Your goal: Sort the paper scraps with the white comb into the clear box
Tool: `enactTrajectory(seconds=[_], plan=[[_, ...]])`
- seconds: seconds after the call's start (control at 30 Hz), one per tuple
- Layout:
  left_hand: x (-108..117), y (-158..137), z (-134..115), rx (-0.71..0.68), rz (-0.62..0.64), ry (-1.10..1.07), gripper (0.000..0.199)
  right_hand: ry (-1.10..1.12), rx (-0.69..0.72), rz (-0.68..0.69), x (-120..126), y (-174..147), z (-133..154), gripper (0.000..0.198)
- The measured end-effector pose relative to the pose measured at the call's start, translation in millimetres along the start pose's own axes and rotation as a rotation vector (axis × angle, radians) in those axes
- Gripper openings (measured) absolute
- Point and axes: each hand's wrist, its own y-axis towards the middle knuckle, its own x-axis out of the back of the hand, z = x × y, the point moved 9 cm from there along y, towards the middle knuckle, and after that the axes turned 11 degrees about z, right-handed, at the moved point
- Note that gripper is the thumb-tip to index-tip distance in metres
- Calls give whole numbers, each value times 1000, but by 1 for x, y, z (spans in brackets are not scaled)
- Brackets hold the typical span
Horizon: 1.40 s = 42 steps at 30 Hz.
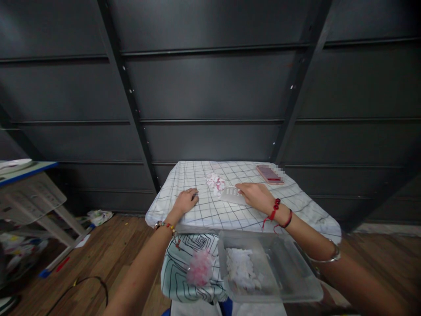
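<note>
My right hand (258, 195) grips the right end of a white plastic tray with slots (232, 193), which is tilted over the checked cloth. Against the tray's left end lies a small heap of white and pink paper-like bits (215, 182). My left hand (186, 199) rests on the cloth left of the heap, its fingers loosely bent and thumb apart, with nothing seen in it. Nearer to me, a clear plastic bin (292, 267) holds a pile of white bits (241, 267). Beside it, a pink-and-white bundle in clear film (200, 267) sits on a patterned cloth (174, 263).
A white checked cloth (184, 175) covers the table. A phone (269, 174) lies at its back right. Behind stands a dark panelled wall (210, 87). At left are a blue-edged desk (39, 169), a red pen-like object (62, 264) and a cable (85, 279) on the wooden floor.
</note>
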Motion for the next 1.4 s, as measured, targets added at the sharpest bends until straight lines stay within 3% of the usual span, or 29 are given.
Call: enactTrajectory(seconds=[0.4,0.63,0.87,1.03,1.17,1.4], plan=[[-1,1,0,17,11,0,31,12,48,5,-2,0,6,23],[0,1,1,21,6,-10,30,32,29,-58,0,-2,1,25],[0,0,0,17,8,10,31,64,125,-84,-6,-6,14,26],[-1,0,0,23,8,14,31,25,-9,-98,0,-18,-5,26],[-2,1,0,21,9,13,32,-27,-140,-21,-3,-24,-15,23],[-3,1,1,19,17,16,32,-10,-91,12,4,-19,23,21]])
